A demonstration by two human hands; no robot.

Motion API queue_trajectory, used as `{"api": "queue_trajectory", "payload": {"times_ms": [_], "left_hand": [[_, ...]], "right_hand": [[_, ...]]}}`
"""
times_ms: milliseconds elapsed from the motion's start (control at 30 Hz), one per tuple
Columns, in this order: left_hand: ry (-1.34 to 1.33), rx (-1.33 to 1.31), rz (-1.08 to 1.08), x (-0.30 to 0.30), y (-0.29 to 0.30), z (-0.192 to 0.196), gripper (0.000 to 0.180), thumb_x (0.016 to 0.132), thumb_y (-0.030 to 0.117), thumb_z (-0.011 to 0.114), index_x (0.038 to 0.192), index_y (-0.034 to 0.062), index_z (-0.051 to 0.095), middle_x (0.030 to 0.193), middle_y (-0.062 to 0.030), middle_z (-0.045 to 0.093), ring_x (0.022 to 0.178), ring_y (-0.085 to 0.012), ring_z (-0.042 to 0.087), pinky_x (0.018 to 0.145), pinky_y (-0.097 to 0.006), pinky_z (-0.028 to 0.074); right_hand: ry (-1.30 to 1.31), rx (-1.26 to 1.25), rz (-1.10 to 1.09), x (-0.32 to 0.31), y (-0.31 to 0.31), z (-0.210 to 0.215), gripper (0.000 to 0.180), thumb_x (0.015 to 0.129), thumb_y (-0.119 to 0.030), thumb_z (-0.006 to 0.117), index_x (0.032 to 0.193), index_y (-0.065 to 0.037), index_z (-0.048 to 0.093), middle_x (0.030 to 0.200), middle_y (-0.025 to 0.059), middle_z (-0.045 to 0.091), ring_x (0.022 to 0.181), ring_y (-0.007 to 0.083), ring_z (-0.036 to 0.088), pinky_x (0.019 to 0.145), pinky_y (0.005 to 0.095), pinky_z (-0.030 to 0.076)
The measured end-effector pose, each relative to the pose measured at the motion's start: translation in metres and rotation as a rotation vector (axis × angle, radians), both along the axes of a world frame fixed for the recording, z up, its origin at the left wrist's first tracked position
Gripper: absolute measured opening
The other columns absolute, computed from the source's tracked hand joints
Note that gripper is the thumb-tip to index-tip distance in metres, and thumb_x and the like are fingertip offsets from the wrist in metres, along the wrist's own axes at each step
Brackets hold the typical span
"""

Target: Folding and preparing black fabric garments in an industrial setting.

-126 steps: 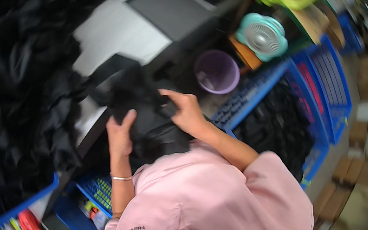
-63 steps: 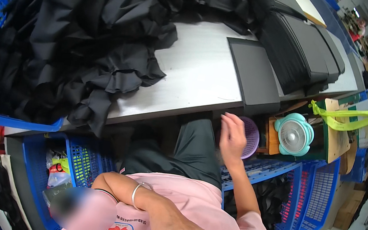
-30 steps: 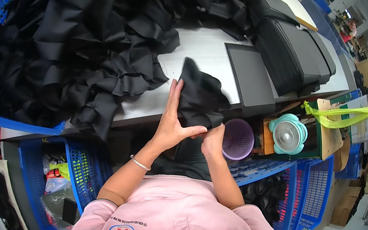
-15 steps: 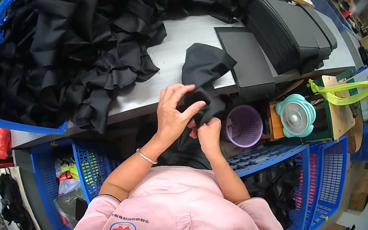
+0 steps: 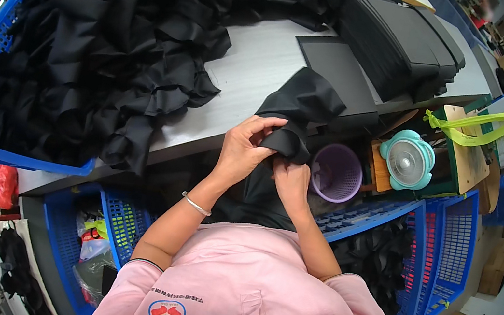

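A piece of black fabric point(image 5: 304, 100) spans from the pale table's front edge to my hands, its far end resting near a flat black panel. My left hand point(image 5: 244, 148), with a bangle at the wrist, pinches the cloth's near left side between thumb and fingers. Under the folded near end, my right hand point(image 5: 291, 182) is closed on the same cloth; its fingertips are partly hidden by it. At the left, a large heap of black fabric pieces point(image 5: 104, 48) fills a blue crate point(image 5: 21, 156) and spreads over the table point(image 5: 248, 58).
Stacked black panels point(image 5: 388, 44) stand at the back right, beside a flat black panel point(image 5: 338, 69). Right of my hands are a purple basket point(image 5: 337, 173) and a teal fan point(image 5: 406, 159). Blue crates point(image 5: 441, 253) stand low at both sides, the right one holding black cloth.
The fabric's far end has swung to the right. My left hand has moved slightly right and its fingers have closed onto the cloth; the near end is now folded over.
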State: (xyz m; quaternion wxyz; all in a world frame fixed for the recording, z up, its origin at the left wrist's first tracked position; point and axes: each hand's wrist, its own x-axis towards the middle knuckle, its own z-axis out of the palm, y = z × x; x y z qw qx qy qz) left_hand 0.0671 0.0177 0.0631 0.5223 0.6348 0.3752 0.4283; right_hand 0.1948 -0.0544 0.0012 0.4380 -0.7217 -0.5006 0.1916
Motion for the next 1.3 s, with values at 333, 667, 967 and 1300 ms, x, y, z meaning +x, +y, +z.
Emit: {"api": "queue_trajectory", "payload": {"times_ms": [333, 667, 967, 1300], "left_hand": [[-0.071, 0.035, -0.029, 0.005, -0.012, 0.036, 0.027, 0.071, -0.008, 0.061, 0.092, 0.0035, 0.072, 0.091, -0.0013, 0.062, 0.081, -0.0097, 0.059, 0.074, -0.023, 0.047], [0.110, 0.015, -0.333, -0.005, -0.065, 0.026, 0.027, 0.075, 0.012, 0.083, 0.091, 0.0025, 0.064, 0.080, -0.0084, 0.062, 0.067, -0.0175, 0.058, 0.064, -0.029, 0.047], [-0.091, -0.562, -0.681, -0.019, -0.092, -0.008, 0.023, 0.082, 0.018, 0.082, 0.091, 0.0061, 0.065, 0.071, 0.0047, 0.054, 0.066, -0.0062, 0.046, 0.063, -0.024, 0.039], [-0.078, -0.024, 0.018, -0.028, -0.054, 0.005, 0.013, 0.090, 0.006, 0.063, 0.098, -0.0035, 0.070, 0.089, -0.0106, 0.066, 0.085, -0.0180, 0.064, 0.079, -0.027, 0.049]], "right_hand": [[-0.308, 0.401, 0.259, -0.010, -0.017, 0.035, 0.020, 0.090, -0.001, 0.064, 0.109, 0.001, 0.059, 0.103, 0.0205, 0.063, 0.088, 0.0358, 0.065, 0.074, 0.0390, 0.054], [0.347, 0.183, 0.319, 0.020, 0.103, 0.026, 0.013, 0.090, -0.011, 0.057, 0.099, -0.007, 0.066, 0.097, 0.0124, 0.068, 0.090, 0.0282, 0.067, 0.080, 0.0362, 0.051], [1.163, 0.264, -0.039, -0.014, 0.134, 0.054, 0.040, 0.108, -0.031, 0.039, 0.089, -0.009, 0.066, 0.084, 0.0102, 0.068, 0.090, 0.0254, 0.063, 0.096, 0.0410, 0.045], [1.293, 0.416, 0.223, 0.000, 0.151, 0.020, 0.028, 0.101, -0.018, 0.046, 0.077, -0.004, 0.053, 0.067, 0.0119, 0.057, 0.064, 0.0233, 0.054, 0.078, 0.0437, 0.051]]}}
